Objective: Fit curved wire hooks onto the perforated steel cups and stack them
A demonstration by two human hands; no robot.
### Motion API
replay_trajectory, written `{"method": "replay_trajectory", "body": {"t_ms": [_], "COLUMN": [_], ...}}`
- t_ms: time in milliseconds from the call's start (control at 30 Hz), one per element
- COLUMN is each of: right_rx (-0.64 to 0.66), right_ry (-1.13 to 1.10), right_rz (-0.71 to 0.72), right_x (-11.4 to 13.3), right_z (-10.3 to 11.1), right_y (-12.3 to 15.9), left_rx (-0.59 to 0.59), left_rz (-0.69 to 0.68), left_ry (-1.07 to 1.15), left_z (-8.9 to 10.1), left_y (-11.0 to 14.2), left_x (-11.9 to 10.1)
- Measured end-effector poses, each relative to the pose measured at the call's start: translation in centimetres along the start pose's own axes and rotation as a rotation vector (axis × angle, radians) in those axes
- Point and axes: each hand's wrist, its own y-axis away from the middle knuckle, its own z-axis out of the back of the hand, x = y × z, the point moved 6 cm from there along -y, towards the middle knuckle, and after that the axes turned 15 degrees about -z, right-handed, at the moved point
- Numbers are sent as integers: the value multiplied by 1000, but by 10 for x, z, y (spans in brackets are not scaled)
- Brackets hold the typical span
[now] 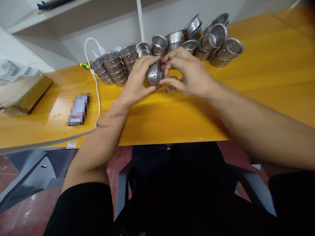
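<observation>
A small perforated metal cup [154,74] is tipped on its side above the table, its mouth toward the right. My left hand [137,77] is wrapped round it from the left, thumb below and fingers over the top. At the cup's rim, my right hand [183,70] has its thumb and fingers bent in a pinch; what lies between them is too small to make out. Just under the right hand lies a little heap of thin wire pieces [171,88], partly covered by that hand.
Stacks of perforated metal cups [115,67] line the back of the table, with more cups [227,52] at the right. A phone [78,109], a white cable [97,95] and a cardboard box [27,93] are on the left. A shelf [46,16] rises behind.
</observation>
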Motion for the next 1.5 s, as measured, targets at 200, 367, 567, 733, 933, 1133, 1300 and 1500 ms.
{"method": "replay_trajectory", "body": {"t_ms": [200,367,567,733,933,1133,1300,1500], "right_rx": [20,-6,53,243,20,-39,-28,-38], "right_ry": [-16,-36,17,63,-233,-261,-187,-109], "right_rz": [-29,-97,-130,-118,4,83,85,63], "right_x": [0,-2,-63,-97,-60,-47,-48,-43], "right_z": [-1,6,4,-17,-21,-26,-28,-43], "right_y": [1,1,-21,-27,-20,-19,-19,-22], "left_rx": [17,-157,-397,-346,-128,-86,-86,-75], "left_rz": [5,25,119,113,128,141,168,172], "left_ry": [-7,-132,-63,126,109,81,72,43], "left_z": [2,30,15,-30,-50,-57,-56,-58], "left_y": [-3,5,36,44,36,33,31,35], "left_x": [-2,8,69,98,99,85,79,90]}}
